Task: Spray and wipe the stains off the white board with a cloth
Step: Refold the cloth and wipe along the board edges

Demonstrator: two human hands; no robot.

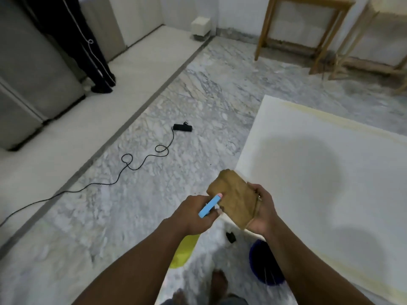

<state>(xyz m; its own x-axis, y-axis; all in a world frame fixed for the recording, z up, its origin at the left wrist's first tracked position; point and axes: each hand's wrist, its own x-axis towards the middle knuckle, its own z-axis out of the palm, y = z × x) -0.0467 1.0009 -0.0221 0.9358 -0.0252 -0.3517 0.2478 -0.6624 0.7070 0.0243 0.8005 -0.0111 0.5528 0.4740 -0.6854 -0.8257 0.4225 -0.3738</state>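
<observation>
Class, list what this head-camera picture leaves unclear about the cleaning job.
- Head view: blue spray bottle, lower end hidden in the left hand; nozzle blurred.
- Head view: white board, cut off by the right edge.
- Head view: blue bucket, mostly behind the right forearm; contents unseen.
- Head view: yellow object, partly behind the left forearm; blurred.
</observation>
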